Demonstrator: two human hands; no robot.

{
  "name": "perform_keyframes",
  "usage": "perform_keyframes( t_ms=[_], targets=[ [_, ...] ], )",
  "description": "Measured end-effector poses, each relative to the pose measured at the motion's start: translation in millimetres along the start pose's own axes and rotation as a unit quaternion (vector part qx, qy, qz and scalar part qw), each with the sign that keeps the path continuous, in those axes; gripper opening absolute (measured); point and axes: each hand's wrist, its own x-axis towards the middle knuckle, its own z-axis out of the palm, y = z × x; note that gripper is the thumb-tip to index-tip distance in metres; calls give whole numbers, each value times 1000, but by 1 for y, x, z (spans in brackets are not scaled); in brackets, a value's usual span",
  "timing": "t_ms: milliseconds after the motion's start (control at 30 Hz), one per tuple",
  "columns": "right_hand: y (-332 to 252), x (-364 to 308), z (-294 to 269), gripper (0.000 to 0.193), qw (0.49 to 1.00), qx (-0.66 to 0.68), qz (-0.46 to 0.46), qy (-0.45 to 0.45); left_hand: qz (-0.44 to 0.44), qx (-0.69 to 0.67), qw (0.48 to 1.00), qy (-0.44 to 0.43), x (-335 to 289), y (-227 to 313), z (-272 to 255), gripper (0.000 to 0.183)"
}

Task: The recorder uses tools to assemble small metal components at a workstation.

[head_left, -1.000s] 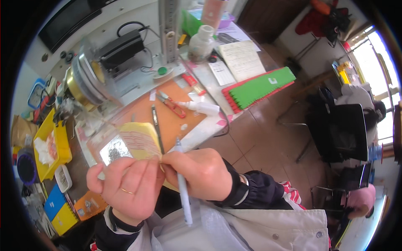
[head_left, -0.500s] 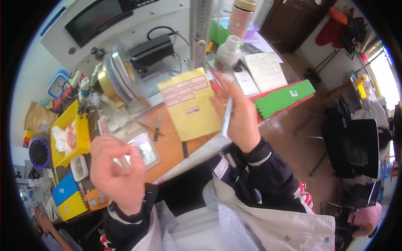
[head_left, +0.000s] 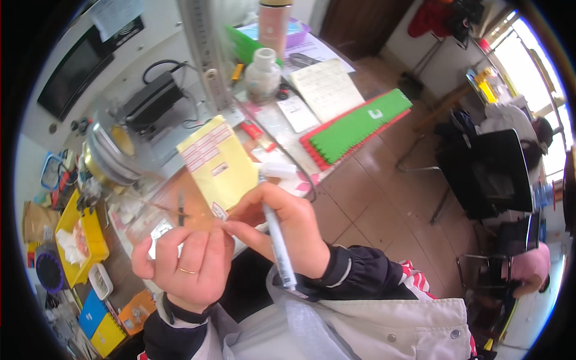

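Note:
My right hand (head_left: 288, 222) grips a whitish pen (head_left: 277, 243) that slants down between its fingers toward my lap. Its thumb and forefinger also touch a small white label with a red border (head_left: 219, 210). My left hand (head_left: 195, 261), a ring on one finger, is curled, with its thumb and fingertips pinched against the same label. What lies between the touching fingertips is partly hidden. Just beyond both hands, a yellow sheet of red-bordered labels (head_left: 231, 180) rests on the desk.
Behind the sheet stand a white bottle (head_left: 263, 77) and a pink tumbler (head_left: 274, 27). A green felt piece (head_left: 360, 127) and an open notebook (head_left: 327, 90) lie at right. A yellow bin (head_left: 96, 240) and tape reels (head_left: 111, 150) are left; a black chair (head_left: 487, 174) stands far right.
My hands, apart before, have come together at the fingertips, with a small label now between them. The pen stays in my right hand. The view has swung to the right.

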Motion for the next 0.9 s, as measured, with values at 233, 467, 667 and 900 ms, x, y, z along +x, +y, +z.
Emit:
perform_keyframes(
  t_ms=[233, 467, 667, 900],
  targets=[
    [14, -2, -14, 19, 999, 7, 23, 28, 59, 17, 998, -4, 6, 11, 16, 13],
    [23, 17, -57, 20, 999, 17, 22, -18, 57, -76, 995, -23, 19, 21, 29, 20],
    [35, 69, -188, 22, 991, -117, 12, -64, -21, -233, 967, -98, 45, 14, 35, 23],
    [61, 95, -222, 18, 960, -230, 28, -155, -6, -392, 901, -184, 73, 40, 88, 33]
  ],
)
